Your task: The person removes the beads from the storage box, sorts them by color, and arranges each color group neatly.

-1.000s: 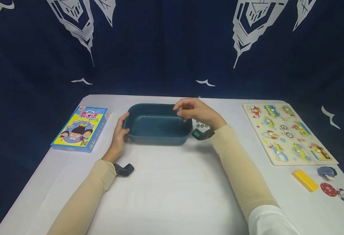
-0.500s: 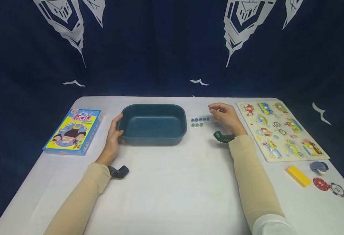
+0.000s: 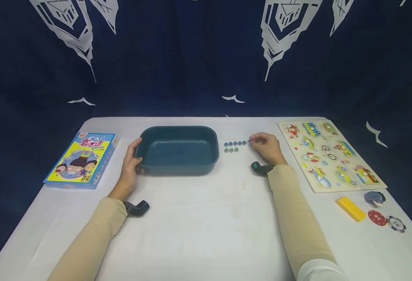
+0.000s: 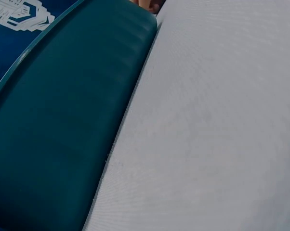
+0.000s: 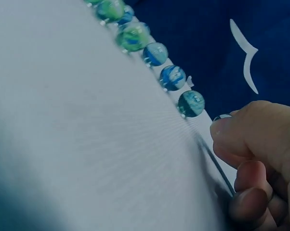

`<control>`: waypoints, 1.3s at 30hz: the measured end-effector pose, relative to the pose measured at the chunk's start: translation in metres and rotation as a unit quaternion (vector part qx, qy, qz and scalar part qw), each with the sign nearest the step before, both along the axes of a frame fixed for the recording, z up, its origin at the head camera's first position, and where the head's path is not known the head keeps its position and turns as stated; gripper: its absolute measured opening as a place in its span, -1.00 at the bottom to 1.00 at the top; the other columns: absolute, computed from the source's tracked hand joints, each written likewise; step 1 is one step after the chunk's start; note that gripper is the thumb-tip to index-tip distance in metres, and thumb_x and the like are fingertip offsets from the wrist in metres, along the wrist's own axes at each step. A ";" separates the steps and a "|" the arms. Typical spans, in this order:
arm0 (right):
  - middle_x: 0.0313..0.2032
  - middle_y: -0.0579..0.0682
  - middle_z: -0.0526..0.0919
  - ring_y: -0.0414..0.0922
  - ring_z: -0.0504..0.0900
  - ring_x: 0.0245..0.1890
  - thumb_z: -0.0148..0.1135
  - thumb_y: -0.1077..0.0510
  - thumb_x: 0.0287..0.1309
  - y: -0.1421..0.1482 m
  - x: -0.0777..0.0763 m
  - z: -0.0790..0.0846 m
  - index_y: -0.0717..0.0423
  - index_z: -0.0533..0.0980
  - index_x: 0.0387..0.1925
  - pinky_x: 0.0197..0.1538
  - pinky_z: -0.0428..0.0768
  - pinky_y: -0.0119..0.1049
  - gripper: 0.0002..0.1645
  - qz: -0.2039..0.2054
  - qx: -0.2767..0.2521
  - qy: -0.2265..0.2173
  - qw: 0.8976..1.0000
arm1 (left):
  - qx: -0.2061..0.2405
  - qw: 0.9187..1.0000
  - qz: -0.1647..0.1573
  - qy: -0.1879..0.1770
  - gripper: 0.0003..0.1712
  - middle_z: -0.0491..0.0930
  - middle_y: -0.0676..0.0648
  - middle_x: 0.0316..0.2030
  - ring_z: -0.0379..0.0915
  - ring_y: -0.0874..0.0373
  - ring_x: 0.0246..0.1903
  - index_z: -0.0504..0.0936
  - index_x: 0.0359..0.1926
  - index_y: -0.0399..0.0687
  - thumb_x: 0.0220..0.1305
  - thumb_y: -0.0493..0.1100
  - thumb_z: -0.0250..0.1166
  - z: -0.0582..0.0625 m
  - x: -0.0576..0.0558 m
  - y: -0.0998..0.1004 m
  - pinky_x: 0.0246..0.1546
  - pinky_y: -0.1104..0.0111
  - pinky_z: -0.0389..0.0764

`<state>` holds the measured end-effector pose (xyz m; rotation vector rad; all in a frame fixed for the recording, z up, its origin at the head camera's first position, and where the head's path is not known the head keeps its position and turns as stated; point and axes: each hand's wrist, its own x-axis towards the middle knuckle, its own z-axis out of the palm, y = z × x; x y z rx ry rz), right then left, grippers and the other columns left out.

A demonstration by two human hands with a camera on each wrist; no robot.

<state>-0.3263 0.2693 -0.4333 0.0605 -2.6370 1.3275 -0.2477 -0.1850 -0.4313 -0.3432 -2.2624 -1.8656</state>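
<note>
My left hand holds the left end of a dark teal plastic basin, thumb and forefinger at its wall. In the left wrist view, the basin's long outer wall fills the left side, and that hand's fingers are hidden. My right hand pinches a glass marble between thumb and forefinger, mostly covered by them. It is at the right end of a row of blue marbles on the white cloth. Closer to me lies a shorter row of greenish marbles.
A blue and yellow card-game box lies at the left. On the right are a wooden vehicle puzzle board, a yellow block, a small grey-blue item, a red chip and a black-and-white chip. A dark blue curtain hangs behind.
My right hand has moved from over the basin to the right, then down to the end of the blue marble row. My left hand stays at the basin. The head view has shifted slightly.
</note>
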 end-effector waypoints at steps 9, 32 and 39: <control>-0.10 0.14 0.70 -0.08 0.53 -0.35 0.33 0.16 0.21 -0.004 0.003 0.002 0.13 0.68 -0.05 -0.26 0.46 -0.28 -0.72 -0.006 0.055 -0.011 0.998 | -0.003 1.000 -0.005 -0.011 -0.18 -0.14 -0.13 0.57 -0.43 0.03 0.56 0.02 0.53 -0.17 0.18 -0.33 -0.20 -0.003 -0.001 -0.002 0.48 0.00 -0.40; -0.22 0.19 0.64 -0.12 0.51 -0.48 0.29 0.20 0.27 -0.104 0.027 0.089 0.31 0.60 0.02 -0.36 0.55 -0.28 -0.66 0.258 -0.115 -0.020 0.959 | -0.014 1.000 -0.001 0.001 -0.18 -0.11 -0.16 0.56 -0.39 0.00 0.56 0.02 0.52 -0.19 0.17 -0.34 -0.20 -0.006 -0.002 -0.002 0.50 0.03 -0.35; -0.16 0.40 0.59 -0.08 0.50 -0.40 0.21 0.24 0.33 -0.174 0.025 0.087 0.34 0.58 0.06 -0.33 0.58 -0.24 -0.66 0.377 -0.108 -0.076 0.917 | -0.006 1.000 -0.001 -0.001 -0.18 -0.11 -0.14 0.57 -0.39 0.02 0.56 0.02 0.53 -0.18 0.18 -0.34 -0.20 -0.004 -0.001 -0.001 0.50 0.05 -0.35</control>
